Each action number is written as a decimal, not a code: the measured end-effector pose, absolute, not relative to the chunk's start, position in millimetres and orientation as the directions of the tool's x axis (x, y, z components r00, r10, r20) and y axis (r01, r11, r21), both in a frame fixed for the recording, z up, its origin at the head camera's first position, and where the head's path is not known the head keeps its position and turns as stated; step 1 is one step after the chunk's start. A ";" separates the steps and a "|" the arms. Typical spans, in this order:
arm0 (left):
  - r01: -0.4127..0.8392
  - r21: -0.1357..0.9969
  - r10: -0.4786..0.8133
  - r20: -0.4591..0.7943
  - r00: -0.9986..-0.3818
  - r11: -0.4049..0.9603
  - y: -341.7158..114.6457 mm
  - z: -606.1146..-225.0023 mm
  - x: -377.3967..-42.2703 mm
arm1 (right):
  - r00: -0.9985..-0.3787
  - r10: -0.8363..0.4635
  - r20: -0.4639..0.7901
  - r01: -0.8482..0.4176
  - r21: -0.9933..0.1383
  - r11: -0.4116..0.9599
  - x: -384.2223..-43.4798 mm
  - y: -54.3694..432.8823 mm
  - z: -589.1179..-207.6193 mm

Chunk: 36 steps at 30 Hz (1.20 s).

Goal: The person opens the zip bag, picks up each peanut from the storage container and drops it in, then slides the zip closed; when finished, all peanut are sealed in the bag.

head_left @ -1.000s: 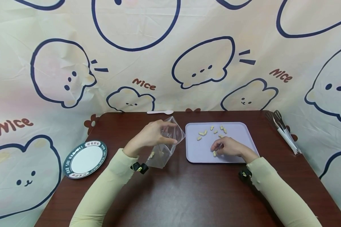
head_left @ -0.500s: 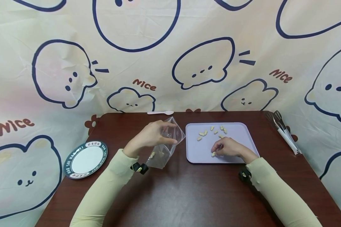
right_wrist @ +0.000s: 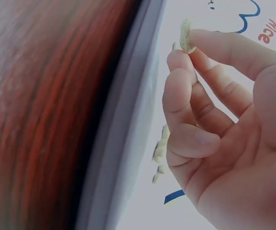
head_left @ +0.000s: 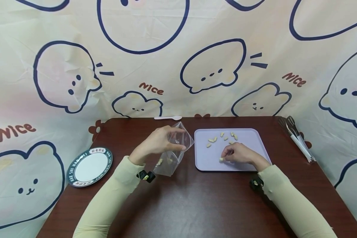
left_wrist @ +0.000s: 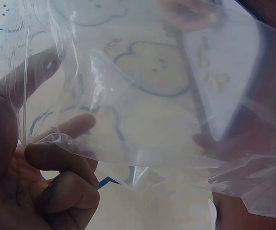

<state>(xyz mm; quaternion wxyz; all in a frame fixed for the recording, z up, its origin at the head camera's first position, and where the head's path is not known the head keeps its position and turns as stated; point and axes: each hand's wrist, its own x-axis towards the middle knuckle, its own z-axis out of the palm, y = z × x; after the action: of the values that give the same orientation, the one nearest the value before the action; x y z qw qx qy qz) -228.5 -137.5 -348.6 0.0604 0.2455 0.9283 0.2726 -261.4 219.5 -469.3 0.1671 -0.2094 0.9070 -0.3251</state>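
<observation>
while a brown counter (head_left: 172, 205) runs near to far, a pale purple tray (head_left: 208, 162) sits at right and a round plate (head_left: 90, 167) at the left edge. between them is a clear bag (head_left: 167, 168), gripped by the left hand (head_left: 160, 140). over the tray's near part, the right hand (head_left: 239, 153) pinches one peanut (right_wrist: 186, 37); other peanuts (head_left: 215, 139) lie on the tray's far part, some inside the bag.

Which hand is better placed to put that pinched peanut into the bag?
Right, I'd judge: the right hand pinches the peanut over the tray. The left hand is busy holding the clear bag, whose mouth appears open toward the tray.
</observation>
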 end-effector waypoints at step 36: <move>0.401 0.514 0.457 0.018 -0.889 0.758 -130.5 -351.9 -227.4 | -0.864 -0.463 0.197 -0.451 -0.709 0.541 -240.2 144.4 -377.4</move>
<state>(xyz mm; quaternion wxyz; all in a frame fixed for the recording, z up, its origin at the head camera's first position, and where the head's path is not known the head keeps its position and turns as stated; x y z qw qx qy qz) -227.4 -130.5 -351.9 0.0542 0.2292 0.9360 0.2614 -240.2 144.4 -377.4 0.0070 -0.2602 0.8779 -0.4020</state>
